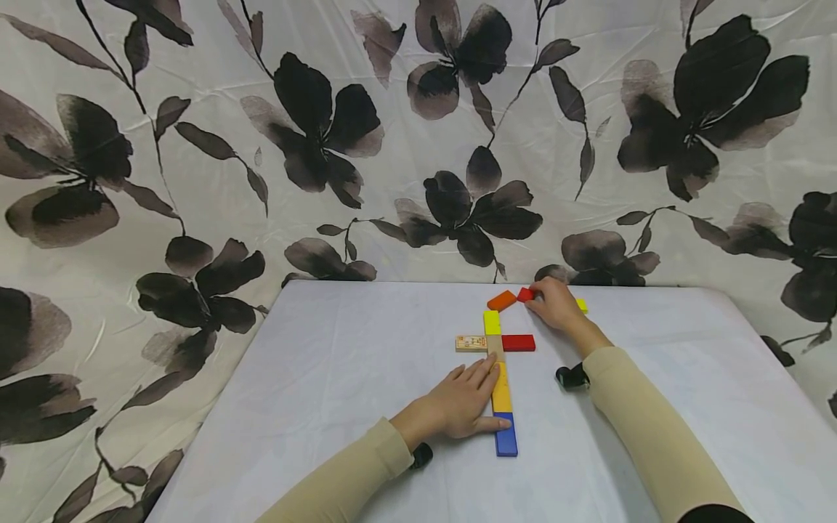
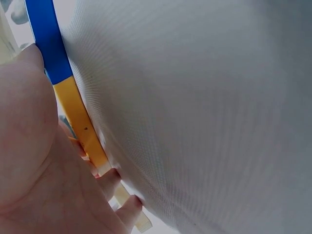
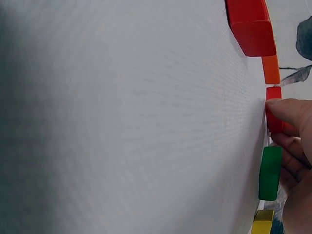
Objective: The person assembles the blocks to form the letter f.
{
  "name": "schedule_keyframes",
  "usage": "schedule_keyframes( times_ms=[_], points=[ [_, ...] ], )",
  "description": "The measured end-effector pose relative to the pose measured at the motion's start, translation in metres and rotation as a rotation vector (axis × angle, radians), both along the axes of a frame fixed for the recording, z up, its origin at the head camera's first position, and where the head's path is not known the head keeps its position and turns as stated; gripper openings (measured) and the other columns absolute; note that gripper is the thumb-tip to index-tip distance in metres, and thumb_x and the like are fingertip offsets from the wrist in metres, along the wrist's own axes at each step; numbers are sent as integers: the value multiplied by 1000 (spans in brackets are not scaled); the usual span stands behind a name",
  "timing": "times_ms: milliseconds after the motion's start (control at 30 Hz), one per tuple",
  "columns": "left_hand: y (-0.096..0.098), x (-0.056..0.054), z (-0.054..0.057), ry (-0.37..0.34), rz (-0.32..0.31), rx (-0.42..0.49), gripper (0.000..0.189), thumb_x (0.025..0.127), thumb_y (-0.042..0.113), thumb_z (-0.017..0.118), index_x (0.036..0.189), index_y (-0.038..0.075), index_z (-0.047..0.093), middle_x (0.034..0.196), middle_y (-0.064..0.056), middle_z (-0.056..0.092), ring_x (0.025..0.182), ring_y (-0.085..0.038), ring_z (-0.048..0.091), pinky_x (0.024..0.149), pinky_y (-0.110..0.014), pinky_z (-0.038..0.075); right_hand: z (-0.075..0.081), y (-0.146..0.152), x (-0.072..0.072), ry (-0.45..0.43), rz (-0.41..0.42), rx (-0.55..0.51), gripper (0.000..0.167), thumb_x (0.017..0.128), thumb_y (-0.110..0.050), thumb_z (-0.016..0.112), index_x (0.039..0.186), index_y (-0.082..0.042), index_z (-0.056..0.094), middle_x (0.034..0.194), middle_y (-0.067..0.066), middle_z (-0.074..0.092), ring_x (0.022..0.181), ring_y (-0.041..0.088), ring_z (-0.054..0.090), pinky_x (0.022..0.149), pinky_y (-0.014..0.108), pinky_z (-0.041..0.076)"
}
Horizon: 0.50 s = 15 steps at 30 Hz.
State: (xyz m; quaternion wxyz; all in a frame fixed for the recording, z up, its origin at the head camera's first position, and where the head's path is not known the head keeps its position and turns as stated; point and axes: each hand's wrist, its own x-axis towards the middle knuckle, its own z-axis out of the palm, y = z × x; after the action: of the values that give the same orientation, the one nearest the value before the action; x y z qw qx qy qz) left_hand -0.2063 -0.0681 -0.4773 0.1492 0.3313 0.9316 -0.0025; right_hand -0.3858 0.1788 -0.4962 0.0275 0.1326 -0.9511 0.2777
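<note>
A column of flat blocks lies on the white table: a blue block (image 1: 506,444), an orange-yellow block (image 1: 502,396), a plain wooden block (image 1: 500,347) and a yellow block (image 1: 492,322). My left hand (image 1: 458,401) rests along it with extended fingers, the thumb on the blue block. A printed wooden block (image 1: 469,343) and a dark red block (image 1: 519,343) stick out sideways from the column. Beyond its far end, my right hand (image 1: 561,309) pinches a small red block (image 3: 274,117) between thumb and fingers. Close to that one lies an orange block (image 1: 501,301).
In the right wrist view a green block (image 3: 270,173) stands beside the right hand's fingers. Another yellow block (image 1: 582,306) is partly hidden behind that hand. A flower-printed cloth (image 1: 392,160) hangs behind the table's (image 1: 340,349) far edge.
</note>
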Motion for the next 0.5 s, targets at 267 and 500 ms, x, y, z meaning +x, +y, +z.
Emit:
schedule_keyframes(
  times_ms=[267,500],
  points=[
    [1,-3,-3,11,4,-30,101,94,80,33,165,11,13,173,-5,0,158,-21,14,125,-48,22,2,-1,1,13,15,-11,37,95,-11,73,124,10,66,110,23,61,100,35,53,97,50,50],
    [2,-3,-5,19,0,-31,102,93,81,34,165,11,15,173,-5,1,158,-21,14,124,-48,24,1,0,3,12,8,-5,39,94,-11,73,125,10,66,112,24,62,102,36,55,100,51,50]
  ],
)
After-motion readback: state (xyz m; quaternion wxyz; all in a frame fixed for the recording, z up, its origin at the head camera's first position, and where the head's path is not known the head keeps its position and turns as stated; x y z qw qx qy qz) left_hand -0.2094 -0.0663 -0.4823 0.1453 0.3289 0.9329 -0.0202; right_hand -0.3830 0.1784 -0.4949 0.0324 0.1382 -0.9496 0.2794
